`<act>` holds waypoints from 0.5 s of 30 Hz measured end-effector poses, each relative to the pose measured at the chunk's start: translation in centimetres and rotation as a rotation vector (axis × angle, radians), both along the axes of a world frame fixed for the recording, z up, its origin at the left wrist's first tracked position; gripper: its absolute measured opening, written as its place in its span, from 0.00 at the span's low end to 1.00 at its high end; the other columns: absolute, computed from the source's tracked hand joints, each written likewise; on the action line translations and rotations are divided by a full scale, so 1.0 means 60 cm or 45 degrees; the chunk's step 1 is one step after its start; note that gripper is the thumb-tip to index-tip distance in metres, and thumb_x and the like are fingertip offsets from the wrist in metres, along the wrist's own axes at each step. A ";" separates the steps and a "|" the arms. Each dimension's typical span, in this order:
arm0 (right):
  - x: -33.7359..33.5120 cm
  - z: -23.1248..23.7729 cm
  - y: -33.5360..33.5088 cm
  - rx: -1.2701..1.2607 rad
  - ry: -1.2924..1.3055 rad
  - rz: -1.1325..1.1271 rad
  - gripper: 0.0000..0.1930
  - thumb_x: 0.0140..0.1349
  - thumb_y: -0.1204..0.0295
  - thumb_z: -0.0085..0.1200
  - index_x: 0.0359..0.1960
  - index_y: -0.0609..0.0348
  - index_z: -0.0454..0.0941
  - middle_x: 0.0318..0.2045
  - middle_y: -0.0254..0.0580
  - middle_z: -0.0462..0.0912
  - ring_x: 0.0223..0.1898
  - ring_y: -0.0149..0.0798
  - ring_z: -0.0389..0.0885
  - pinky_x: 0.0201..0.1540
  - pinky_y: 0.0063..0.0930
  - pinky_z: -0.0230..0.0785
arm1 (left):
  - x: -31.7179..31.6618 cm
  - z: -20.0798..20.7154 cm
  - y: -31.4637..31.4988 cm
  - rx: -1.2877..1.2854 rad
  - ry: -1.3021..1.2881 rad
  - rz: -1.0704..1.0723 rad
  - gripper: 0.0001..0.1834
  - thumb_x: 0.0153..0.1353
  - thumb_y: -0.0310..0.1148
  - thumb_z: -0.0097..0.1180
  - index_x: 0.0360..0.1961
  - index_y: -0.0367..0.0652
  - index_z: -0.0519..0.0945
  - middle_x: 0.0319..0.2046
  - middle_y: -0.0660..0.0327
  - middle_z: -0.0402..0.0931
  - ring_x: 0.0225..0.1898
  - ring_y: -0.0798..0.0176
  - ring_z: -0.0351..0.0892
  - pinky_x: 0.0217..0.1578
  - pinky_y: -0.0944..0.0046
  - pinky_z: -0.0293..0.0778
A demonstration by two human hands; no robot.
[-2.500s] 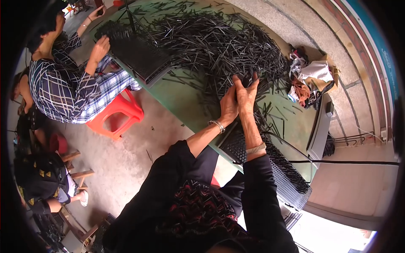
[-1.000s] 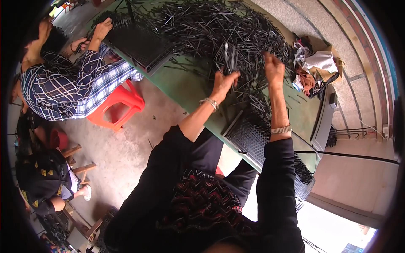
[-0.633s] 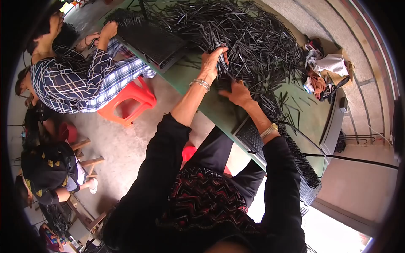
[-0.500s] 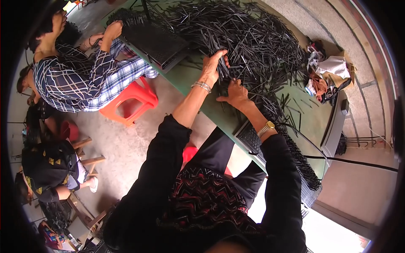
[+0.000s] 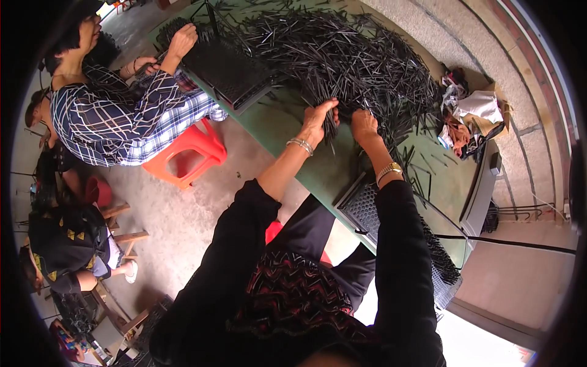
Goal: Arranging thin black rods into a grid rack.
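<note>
A large heap of thin black sticks (image 5: pixel 361 55) covers much of the green table in front of me. My left hand (image 5: pixel 318 119) is closed around a bundle of black sticks (image 5: pixel 331 129), at the heap's near edge. Just to its right, my right hand (image 5: pixel 365 124) has its fingers drawn together against the heap. What they hold, if anything, is hidden. Below my right wrist lies a black perforated tray (image 5: pixel 362 207) at the table's edge. Past my right forearm, a row of black sticks stands in another perforated tray (image 5: pixel 445 287).
A co-worker (image 5: pixel 116 116) sits at the left on a red stool (image 5: pixel 186 156), hands near a dark tray (image 5: pixel 229 70). Crumpled wrappers and cardboard (image 5: pixel 477 110) lie at the right. A black cable (image 5: pixel 520 243) runs across there. More people sit at the lower left.
My right hand has moved up and right, its fingers closing from a spread pose. My left hand has shifted slightly right and down with the bundle. The co-worker's raised hand has moved right.
</note>
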State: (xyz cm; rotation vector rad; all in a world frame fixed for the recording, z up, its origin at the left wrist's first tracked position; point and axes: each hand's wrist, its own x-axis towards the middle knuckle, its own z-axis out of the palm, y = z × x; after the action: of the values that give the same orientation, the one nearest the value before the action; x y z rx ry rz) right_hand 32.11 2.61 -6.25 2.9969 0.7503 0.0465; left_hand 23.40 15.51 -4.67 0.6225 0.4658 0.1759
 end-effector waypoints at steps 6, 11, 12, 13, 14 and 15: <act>0.029 0.064 -0.056 0.195 0.180 -0.186 0.20 0.48 0.58 0.63 0.35 0.63 0.82 0.38 0.57 0.83 0.44 0.55 0.82 0.48 0.43 0.75 | -0.018 -0.006 -0.019 0.074 0.060 -0.098 0.09 0.53 0.31 0.65 0.30 0.36 0.81 0.21 0.60 0.76 0.18 0.64 0.76 0.19 0.63 0.75; 0.046 0.117 -0.117 0.851 0.642 -0.286 0.14 0.54 0.65 0.60 0.31 0.68 0.81 0.17 0.42 0.77 0.16 0.35 0.77 0.18 0.30 0.71 | -0.003 0.003 -0.065 -0.176 0.005 -0.210 0.13 0.63 0.39 0.57 0.37 0.37 0.80 0.28 0.57 0.80 0.26 0.56 0.81 0.29 0.56 0.80; 0.036 0.131 -0.117 1.016 0.872 -0.319 0.13 0.56 0.67 0.60 0.30 0.68 0.81 0.14 0.37 0.73 0.12 0.30 0.72 0.14 0.26 0.68 | 0.006 -0.003 -0.072 -0.181 0.002 -0.208 0.13 0.63 0.39 0.57 0.37 0.37 0.80 0.28 0.57 0.80 0.26 0.56 0.81 0.29 0.56 0.80; 0.018 0.142 -0.104 1.013 0.879 -0.309 0.13 0.56 0.67 0.60 0.30 0.68 0.81 0.14 0.37 0.73 0.12 0.30 0.72 0.14 0.26 0.68 | 0.018 -0.013 -0.074 -0.260 -0.078 -0.233 0.14 0.63 0.39 0.58 0.37 0.38 0.80 0.28 0.57 0.80 0.28 0.55 0.82 0.31 0.56 0.81; -0.004 0.147 -0.087 1.010 0.887 -0.267 0.12 0.57 0.67 0.59 0.31 0.68 0.80 0.14 0.35 0.72 0.13 0.29 0.71 0.14 0.26 0.67 | 0.026 -0.025 -0.074 -0.338 -0.157 -0.257 0.14 0.63 0.40 0.59 0.37 0.38 0.80 0.29 0.57 0.80 0.30 0.55 0.82 0.33 0.56 0.81; -0.015 0.151 -0.084 1.008 0.877 -0.247 0.11 0.58 0.68 0.58 0.31 0.68 0.80 0.13 0.33 0.71 0.13 0.28 0.70 0.14 0.26 0.67 | 0.035 -0.026 -0.085 -0.344 -0.160 -0.268 0.14 0.63 0.40 0.59 0.37 0.38 0.80 0.29 0.57 0.80 0.30 0.55 0.82 0.33 0.56 0.81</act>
State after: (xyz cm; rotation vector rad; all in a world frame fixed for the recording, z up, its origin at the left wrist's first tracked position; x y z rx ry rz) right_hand 31.22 -2.44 2.80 3.8591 0.5399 -0.9574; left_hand 25.49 10.44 -6.22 0.3889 0.2931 -0.0478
